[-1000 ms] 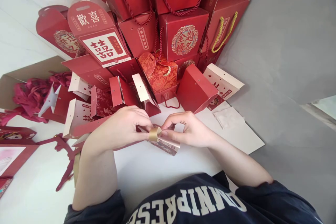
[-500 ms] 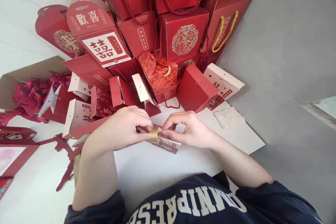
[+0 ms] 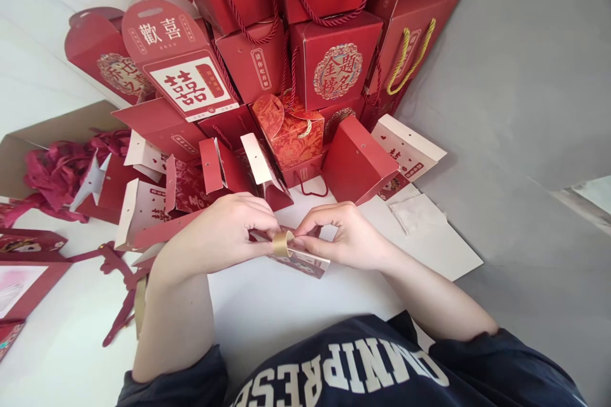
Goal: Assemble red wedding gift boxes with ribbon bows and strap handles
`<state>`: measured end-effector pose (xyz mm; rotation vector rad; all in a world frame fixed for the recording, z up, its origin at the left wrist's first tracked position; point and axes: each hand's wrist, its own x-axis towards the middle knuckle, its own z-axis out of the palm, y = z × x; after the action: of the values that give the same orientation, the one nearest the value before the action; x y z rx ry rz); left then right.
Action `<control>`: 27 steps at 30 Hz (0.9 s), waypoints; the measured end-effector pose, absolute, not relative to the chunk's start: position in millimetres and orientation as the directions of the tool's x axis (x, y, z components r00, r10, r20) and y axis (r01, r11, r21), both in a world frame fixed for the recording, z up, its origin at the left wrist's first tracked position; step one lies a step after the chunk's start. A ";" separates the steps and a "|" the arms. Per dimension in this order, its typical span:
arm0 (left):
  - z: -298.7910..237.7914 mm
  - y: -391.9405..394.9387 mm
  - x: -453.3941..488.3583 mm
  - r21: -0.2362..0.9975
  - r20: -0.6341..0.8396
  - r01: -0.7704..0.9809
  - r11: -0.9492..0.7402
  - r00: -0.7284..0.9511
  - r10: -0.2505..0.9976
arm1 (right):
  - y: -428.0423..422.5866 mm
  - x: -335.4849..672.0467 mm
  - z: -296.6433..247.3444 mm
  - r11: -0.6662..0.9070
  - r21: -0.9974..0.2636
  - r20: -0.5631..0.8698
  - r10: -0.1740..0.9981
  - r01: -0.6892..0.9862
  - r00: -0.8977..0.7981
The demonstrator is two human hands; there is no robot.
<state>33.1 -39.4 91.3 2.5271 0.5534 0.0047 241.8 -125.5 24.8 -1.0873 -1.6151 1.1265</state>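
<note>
A small red-and-white paper gift box (image 3: pixel 312 265) with printed figures stands on the white table between my hands. A loop of gold ribbon (image 3: pixel 280 245) curves over its top edge. My left hand (image 3: pixel 233 229) is closed at the left side of the box, thumb and fingers pinching its top edge beside the loop. From the other side my right hand (image 3: pixel 351 238) pinches with thumb and index finger at the right end of the ribbon loop. Both sets of fingertips nearly meet, and they hide part of the box top and the ribbon's ends.
Several red gift boxes with rope handles (image 3: pixel 334 63) are stacked behind my hands. Smaller folded bags, one red (image 3: pixel 360 159), stand in front of them. Dark red ribbons (image 3: pixel 57 172) fill an open carton at left. A white sheet (image 3: pixel 429 235) lies at right.
Hardly anything differs. Both hands keep their pinch at the box and ribbon, and the view has shifted very slightly.
</note>
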 end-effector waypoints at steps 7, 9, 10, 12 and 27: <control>92.2 -38.4 33.5 0.507 -0.113 0.385 -0.772 0.917 0.383 | -125.8 239.9 22.6 0.191 -0.972 0.154 0.959 0.140 -0.237; 92.1 -38.0 34.2 0.515 -0.104 0.382 -0.768 0.917 0.386 | -125.5 239.3 21.5 0.187 -0.972 0.150 0.960 0.143 -0.237; 92.1 -38.0 34.5 0.520 -0.098 0.380 -0.765 0.916 0.388 | -125.3 239.0 20.9 0.189 -0.972 0.151 0.959 0.143 -0.238; 92.1 -38.1 35.0 0.527 -0.089 0.376 -0.762 0.916 0.391 | -125.3 238.4 20.2 0.199 -0.970 0.162 0.957 0.138 -0.239; 90.6 -38.1 35.7 0.534 -0.061 0.352 -0.768 0.923 0.380 | -117.5 246.8 20.4 0.072 -0.996 0.090 0.896 -0.057 -0.435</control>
<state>35.7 -38.1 90.6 2.5218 0.5227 0.0678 246.8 -117.5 20.4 -0.8679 -1.5389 1.4841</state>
